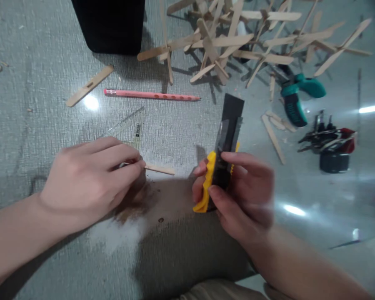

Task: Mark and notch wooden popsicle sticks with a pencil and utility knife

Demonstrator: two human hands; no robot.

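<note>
My left hand is closed, its fingers pinching one end of a thin wooden craft stick whose other end points right. My right hand is wrapped around a yellow-and-black box cutter, its broad dark blade pointing up and away. A gap lies between cutter and stick. Just beyond my left hand is a clear set square, partly covered by the fingers. Fine brown dust spreads on the table below the left hand.
Farther out lie a pink pencil and a notched craft stick. A black container stands at the back. Joined craft sticks pile up beside it. Green-handled pliers, stick offcuts and a cluster of small tools sit to the right.
</note>
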